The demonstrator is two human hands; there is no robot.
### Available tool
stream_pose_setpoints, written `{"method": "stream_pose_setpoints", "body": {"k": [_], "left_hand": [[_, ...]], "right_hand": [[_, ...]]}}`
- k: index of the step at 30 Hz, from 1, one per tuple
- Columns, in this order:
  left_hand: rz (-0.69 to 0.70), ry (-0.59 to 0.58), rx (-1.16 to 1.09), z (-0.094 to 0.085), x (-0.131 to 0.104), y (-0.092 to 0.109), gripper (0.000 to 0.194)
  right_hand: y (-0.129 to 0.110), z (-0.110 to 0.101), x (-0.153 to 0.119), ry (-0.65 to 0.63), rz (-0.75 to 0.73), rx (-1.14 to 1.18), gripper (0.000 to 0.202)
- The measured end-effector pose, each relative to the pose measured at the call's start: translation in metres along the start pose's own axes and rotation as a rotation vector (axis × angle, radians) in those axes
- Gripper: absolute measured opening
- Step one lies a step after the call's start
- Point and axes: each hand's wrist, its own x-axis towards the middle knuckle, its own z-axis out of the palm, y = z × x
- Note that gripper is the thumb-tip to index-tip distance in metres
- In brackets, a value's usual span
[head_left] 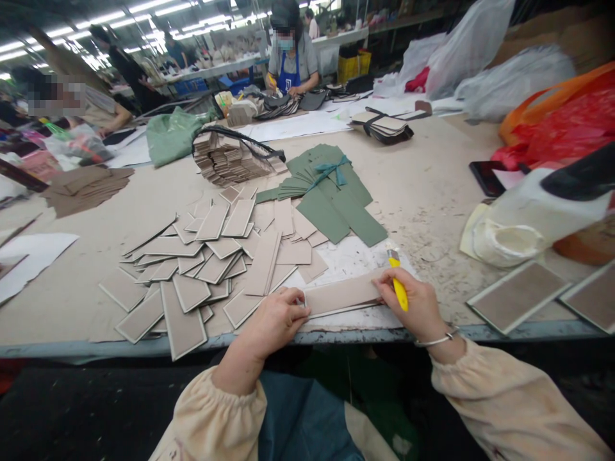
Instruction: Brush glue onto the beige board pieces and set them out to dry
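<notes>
A long beige strip [343,294] lies near the table's front edge, over white paper. My left hand [281,319] pinches its left end, thumb and fingers together. At its right end, my right hand [408,301] grips the strip's corner with the fingertips and also holds a yellow-handled brush [400,287], bristles pointing up and away. Under the strip a second layer shows along the lower edge. To the left spreads a loose pile of beige pieces with pale green edges [185,317]. Plain beige pieces [264,262] lie just beyond my left hand.
Green strips tied with a ribbon [336,198] and a bundle of beige pieces [230,157] lie farther back. At the right are a white plastic container [509,240], a phone [487,178], edged panels [519,294] and plastic bags. Across the table a person in a blue apron [291,70] works.
</notes>
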Motion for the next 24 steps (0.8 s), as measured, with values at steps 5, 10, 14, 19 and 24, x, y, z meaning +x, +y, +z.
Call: {"method": "stream_pose_setpoints", "body": {"k": [5, 10, 14, 19, 24], "left_hand": [[-0.001, 0.034, 0.013, 0.000, 0.001, 0.003, 0.023], [-0.021, 0.032, 0.033, 0.000, 0.000, 0.005, 0.028], [-0.041, 0.033, 0.040, 0.001, 0.000, 0.006, 0.029], [-0.049, 0.049, 0.035, 0.004, 0.001, 0.004, 0.022], [-0.046, 0.046, 0.023, 0.007, 0.001, 0.002, 0.020]], "right_hand": [[0.001, -0.001, 0.000, 0.019, -0.083, -0.038, 0.010], [0.000, -0.005, 0.001, 0.054, -0.100, -0.082, 0.010], [0.002, -0.009, 0.004, 0.111, -0.070, -0.119, 0.007], [0.005, -0.015, 0.005, 0.041, -0.082, -0.163, 0.005], [0.004, -0.016, 0.005, -0.048, -0.076, -0.195, 0.006]]}}
